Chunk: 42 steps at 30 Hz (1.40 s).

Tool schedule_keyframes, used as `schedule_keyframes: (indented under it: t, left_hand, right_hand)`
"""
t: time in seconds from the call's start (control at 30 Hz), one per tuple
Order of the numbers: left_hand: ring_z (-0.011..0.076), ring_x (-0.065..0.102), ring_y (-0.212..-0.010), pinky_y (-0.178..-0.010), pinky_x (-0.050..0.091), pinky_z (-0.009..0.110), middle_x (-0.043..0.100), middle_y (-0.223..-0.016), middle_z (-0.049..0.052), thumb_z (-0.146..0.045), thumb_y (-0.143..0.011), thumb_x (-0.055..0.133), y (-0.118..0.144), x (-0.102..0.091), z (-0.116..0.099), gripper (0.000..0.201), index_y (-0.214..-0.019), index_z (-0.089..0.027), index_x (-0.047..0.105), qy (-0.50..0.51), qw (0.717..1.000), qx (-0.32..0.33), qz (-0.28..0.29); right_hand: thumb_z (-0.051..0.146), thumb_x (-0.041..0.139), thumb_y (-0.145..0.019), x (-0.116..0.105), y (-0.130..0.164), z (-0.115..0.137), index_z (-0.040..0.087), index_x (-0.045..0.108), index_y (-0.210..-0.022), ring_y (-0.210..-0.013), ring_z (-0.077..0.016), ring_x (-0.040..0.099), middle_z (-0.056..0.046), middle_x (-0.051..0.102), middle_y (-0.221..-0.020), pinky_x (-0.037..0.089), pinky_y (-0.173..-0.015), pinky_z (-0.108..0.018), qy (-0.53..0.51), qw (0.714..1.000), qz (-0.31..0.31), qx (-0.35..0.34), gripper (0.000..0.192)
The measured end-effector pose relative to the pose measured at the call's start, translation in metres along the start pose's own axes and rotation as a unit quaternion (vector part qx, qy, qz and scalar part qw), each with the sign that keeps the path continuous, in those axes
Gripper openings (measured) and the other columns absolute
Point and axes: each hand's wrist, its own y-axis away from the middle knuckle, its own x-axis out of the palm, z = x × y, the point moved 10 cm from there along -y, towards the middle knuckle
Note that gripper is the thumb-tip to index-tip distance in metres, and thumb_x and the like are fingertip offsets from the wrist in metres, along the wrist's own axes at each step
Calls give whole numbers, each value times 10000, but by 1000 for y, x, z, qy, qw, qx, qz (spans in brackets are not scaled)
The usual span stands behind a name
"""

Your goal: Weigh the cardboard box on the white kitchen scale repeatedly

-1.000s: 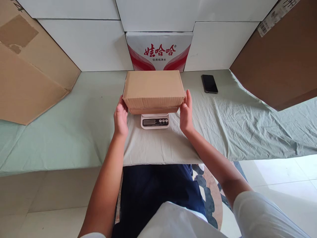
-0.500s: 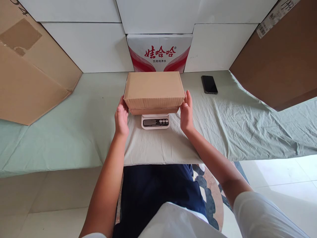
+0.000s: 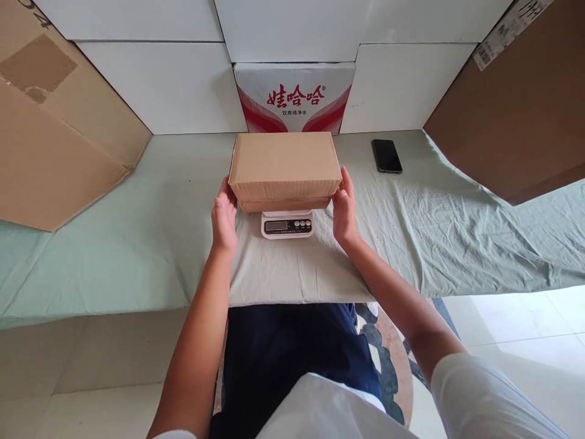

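A brown cardboard box [image 3: 284, 160] sits over a white kitchen scale [image 3: 287, 235], hiding most of its platform. Only the scale's front shows, with a small display and several round buttons; no digits can be made out. My left hand [image 3: 224, 214] is against the box's left side, its thumb toward me and its fingers partly hidden behind the edge. On the opposite side my right hand [image 3: 345, 206] presses the box's right end in the same way. The box is held between both hands.
A black phone [image 3: 386, 156] lies on the green tablecloth [image 3: 183, 201] at the right. Behind stands a white and red printed carton [image 3: 295, 97] among white panels [image 3: 155, 85]. Large cardboard sheets flank the table at left [image 3: 68, 140] and right [image 3: 516, 116].
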Motion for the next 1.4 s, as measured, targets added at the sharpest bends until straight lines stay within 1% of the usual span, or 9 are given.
schedule_keyframes:
  t: [0.13, 0.27, 0.5, 0.73, 0.9, 0.97, 1.13, 1.27, 1.4]
  left_hand:
    - [367, 381, -1783, -1472, 310, 541, 496, -1859, 100, -1054, -890, 467, 0, -1, 1, 1034, -1636, -364, 656, 2, 1000, 1, 1]
    - [364, 374, -1787, -1470, 306, 546, 480, -1868, 107, -1039, -905, 468, 0, -1, 3, 1019, -1640, -357, 652, 10, 1000, -2, 0]
    - [357, 367, -1790, -1471, 302, 542, 461, -1879, 111, -1035, -907, 469, 1, -2, 3, 1021, -1648, -355, 644, 4, 1000, -7, -3]
    - [351, 382, -1784, -1470, 313, 523, 477, -1871, 98, -1031, -893, 511, 0, -3, 3, 1010, -1627, -356, 665, 11, 1000, -10, -7]
    - [357, 404, -1773, -1457, 339, 524, 489, -1860, 119, -1017, -898, 523, 0, -4, 5, 1009, -1616, -327, 680, 16, 1000, -11, -13]
    - [360, 407, -1771, -1455, 342, 525, 492, -1858, 125, -1007, -902, 533, 0, -4, 4, 1000, -1612, -319, 685, 19, 1000, -9, -14]
    - [346, 418, -1767, -1451, 353, 521, 504, -1852, 104, -999, -908, 538, 1, -4, 3, 964, -1598, -345, 696, 17, 1000, -10, -12]
    - [357, 409, -1770, -1451, 346, 540, 502, -1853, 110, -1007, -903, 530, 1, -2, 3, 979, -1607, -344, 687, 16, 1000, -9, -12]
    - [358, 413, -1768, -1452, 341, 548, 504, -1852, 113, -1009, -899, 536, 1, -1, 3, 986, -1617, -347, 679, 12, 1000, -11, -11]
  right_hand:
    - [940, 477, -936, 1, -1, 0, 482, 300, -1770, -1845, -342, 270, 47, 315, -1947, 254, -1513, -679, 17, 1000, 5, -6, 968]
    - [905, 528, -934, -1, -1, 0, 470, 364, -1738, -1826, -356, 311, 27, 373, -1921, 265, -1505, -687, 3, 1000, -7, -5, 929]
    - [890, 559, -916, -3, -2, -2, 486, 419, -1693, -1804, -365, 346, 32, 419, -1892, 271, -1499, -710, 6, 1000, -17, 2, 887]
    - [899, 514, -935, -2, -4, -3, 478, 401, -1716, -1798, -373, 351, 26, 408, -1897, 290, -1484, -714, 14, 1000, -6, -8, 894]
    - [848, 601, -929, -3, -2, 0, 482, 521, -1625, -1790, -394, 359, 31, 481, -1848, 259, -1490, -725, -30, 999, -22, -4, 790]
    - [832, 627, -926, -3, -1, 0, 486, 537, -1610, -1785, -389, 366, 36, 491, -1839, 257, -1493, -718, -35, 999, -26, -2, 771]
    - [830, 612, -943, -3, -1, -1, 496, 526, -1624, -1772, -372, 385, 45, 493, -1839, 279, -1488, -709, -27, 999, -23, -7, 764]
    - [808, 643, -936, -2, -1, -1, 487, 547, -1607, -1763, -376, 392, 40, 507, -1827, 293, -1478, -711, -35, 999, -22, -7, 750]
    - [831, 613, -939, 0, 0, 3, 472, 564, -1598, -1739, -382, 416, 21, 536, -1800, 336, -1454, -706, -32, 999, -15, -10, 752]
